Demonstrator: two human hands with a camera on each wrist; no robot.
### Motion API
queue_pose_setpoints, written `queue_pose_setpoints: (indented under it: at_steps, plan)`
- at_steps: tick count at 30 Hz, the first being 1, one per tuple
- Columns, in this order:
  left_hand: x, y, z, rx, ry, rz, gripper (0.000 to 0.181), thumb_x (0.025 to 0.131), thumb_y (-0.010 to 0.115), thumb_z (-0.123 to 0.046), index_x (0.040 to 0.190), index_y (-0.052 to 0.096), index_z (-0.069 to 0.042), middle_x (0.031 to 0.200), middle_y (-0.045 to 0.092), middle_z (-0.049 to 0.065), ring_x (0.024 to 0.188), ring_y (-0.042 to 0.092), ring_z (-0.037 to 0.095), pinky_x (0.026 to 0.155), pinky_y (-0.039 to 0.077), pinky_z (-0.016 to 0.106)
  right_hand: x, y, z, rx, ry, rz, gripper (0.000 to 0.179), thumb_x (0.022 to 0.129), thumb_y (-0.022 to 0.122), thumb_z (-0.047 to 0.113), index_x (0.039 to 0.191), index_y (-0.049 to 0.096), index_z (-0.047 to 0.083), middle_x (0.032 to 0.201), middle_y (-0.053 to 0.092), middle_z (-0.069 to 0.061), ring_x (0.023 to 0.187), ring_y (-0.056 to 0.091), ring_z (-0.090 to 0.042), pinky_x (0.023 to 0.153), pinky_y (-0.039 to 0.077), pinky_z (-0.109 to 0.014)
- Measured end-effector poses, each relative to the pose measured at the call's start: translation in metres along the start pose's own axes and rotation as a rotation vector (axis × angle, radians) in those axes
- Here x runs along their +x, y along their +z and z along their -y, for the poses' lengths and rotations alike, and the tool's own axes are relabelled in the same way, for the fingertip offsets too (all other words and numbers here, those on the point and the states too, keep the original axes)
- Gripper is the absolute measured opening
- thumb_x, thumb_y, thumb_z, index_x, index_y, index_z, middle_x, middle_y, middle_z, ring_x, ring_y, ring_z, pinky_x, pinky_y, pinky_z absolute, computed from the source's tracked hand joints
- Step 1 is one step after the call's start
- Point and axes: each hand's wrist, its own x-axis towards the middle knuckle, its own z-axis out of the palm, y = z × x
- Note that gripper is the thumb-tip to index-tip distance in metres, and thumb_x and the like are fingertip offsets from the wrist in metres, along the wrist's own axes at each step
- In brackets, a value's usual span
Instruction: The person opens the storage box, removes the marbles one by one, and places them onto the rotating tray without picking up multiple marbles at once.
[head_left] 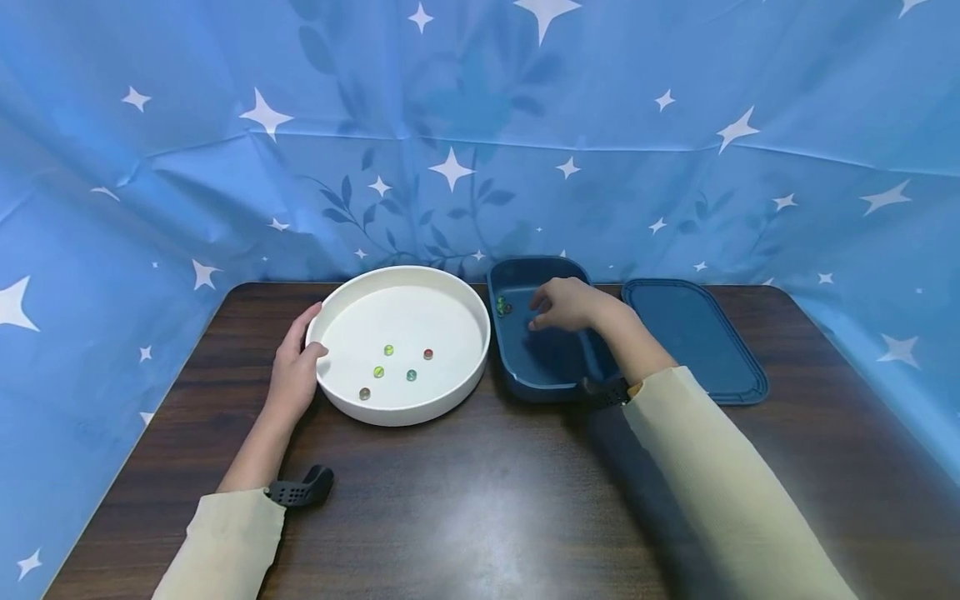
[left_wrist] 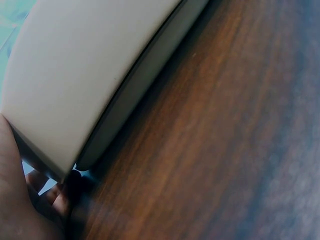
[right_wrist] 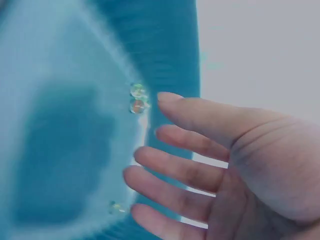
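A round white tray [head_left: 408, 414] stands on the table with several glass marbles on it, among them a red marble [head_left: 428, 354] and a yellow-green marble [head_left: 388, 350]. My left hand [head_left: 297, 362] grips its left side, thumb over the rim and fingers along the outer wall. To the right, my right hand [head_left: 567, 304] hovers over a dark blue box [head_left: 536, 392]. Its fingers are spread and loosely bent, with nothing between them in the right wrist view. Inside the box, a reddish marble [right_wrist: 137, 106] and a greenish marble [right_wrist: 137, 90] lie together by the wall, and another marble [right_wrist: 117, 206] lies apart.
A flat blue lid [head_left: 693, 342] lies on the dark wooden table [head_left: 450, 500], right of the box and partly behind my right forearm. Behind the table hangs a blue curtain [head_left: 480, 192] with white stars. The tray and box stand close side by side.
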Motion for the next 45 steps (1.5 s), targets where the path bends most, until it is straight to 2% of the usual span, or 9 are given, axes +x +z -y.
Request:
queue_pose_setpoints:
  at_steps: [7,12,15,18,23,29,38,45]
  plan:
    - [0.001,0.001,-0.002,-0.011,0.005,0.01,0.073,0.092,0.04,-0.003,0.161,0.03,-0.023,0.168,0.028,-0.001,0.155,0.025,0.022,0.121,0.025,0.048,0.0,-0.018,0.009,-0.012,-0.076,0.036,0.048,0.097,0.065,0.029,0.137,0.06,0.004,0.128,0.069,-0.016,0.115,0.067,-0.03,0.096,0.054,-0.047]
    - [0.001,0.002,0.0,-0.007,0.008,0.02,0.073,0.092,0.039,-0.003,0.161,0.029,-0.024,0.168,0.028,0.0,0.155,0.025,0.024,0.121,0.026,0.049,0.017,-0.025,0.011,0.057,-0.099,0.021,0.043,0.097,0.066,0.025,0.134,0.062,0.004,0.118,0.072,-0.017,0.107,0.068,-0.033,0.087,0.055,-0.044]
    - [0.0,0.002,0.001,-0.008,0.009,0.009,0.072,0.092,0.04,-0.002,0.161,0.03,-0.023,0.168,0.028,0.0,0.155,0.025,0.024,0.121,0.026,0.05,0.03,-0.025,0.008,0.122,-0.102,0.005,0.039,0.097,0.065,0.023,0.131,0.064,0.005,0.115,0.072,-0.018,0.105,0.068,-0.035,0.087,0.055,-0.045]
    - [0.0,0.0,0.002,-0.005,0.005,0.011,0.072,0.092,0.039,-0.003,0.161,0.029,-0.023,0.168,0.027,0.0,0.156,0.023,0.024,0.122,0.025,0.05,0.043,-0.022,0.004,0.144,-0.107,-0.02,0.034,0.097,0.066,0.021,0.126,0.067,0.004,0.111,0.073,-0.017,0.101,0.068,-0.034,0.084,0.056,-0.043]
    - [-0.002,0.0,0.002,-0.016,-0.001,0.018,0.072,0.093,0.039,-0.003,0.161,0.029,-0.023,0.168,0.028,-0.001,0.155,0.024,0.022,0.121,0.025,0.048,0.058,-0.012,-0.006,0.126,-0.114,-0.076,0.025,0.095,0.068,0.018,0.115,0.072,0.003,0.102,0.075,-0.012,0.089,0.068,-0.022,0.076,0.054,-0.033]
    - [-0.002,-0.001,0.001,-0.027,0.013,0.013,0.072,0.092,0.04,-0.003,0.16,0.031,-0.024,0.168,0.028,-0.001,0.154,0.026,0.021,0.118,0.029,0.048,0.067,-0.001,-0.007,0.121,-0.098,-0.132,0.019,0.093,0.071,0.016,0.107,0.074,0.003,0.1,0.076,-0.013,0.082,0.067,-0.019,0.075,0.054,-0.033]
    - [0.001,0.001,0.001,-0.028,0.015,0.003,0.072,0.092,0.041,-0.002,0.16,0.032,-0.022,0.167,0.03,-0.002,0.154,0.027,0.02,0.119,0.028,0.046,0.084,0.013,-0.013,0.085,-0.108,-0.102,0.022,0.092,0.073,0.02,0.108,0.075,0.006,0.103,0.077,-0.011,0.087,0.071,-0.019,0.078,0.056,-0.033]
    - [0.001,0.0,0.002,-0.027,0.011,0.001,0.072,0.091,0.041,-0.002,0.16,0.033,-0.024,0.167,0.03,-0.002,0.154,0.027,0.02,0.119,0.028,0.046,0.089,0.018,-0.014,0.085,-0.091,-0.102,0.013,0.093,0.071,0.017,0.101,0.076,0.009,0.101,0.076,-0.008,0.088,0.069,-0.018,0.078,0.056,-0.032]
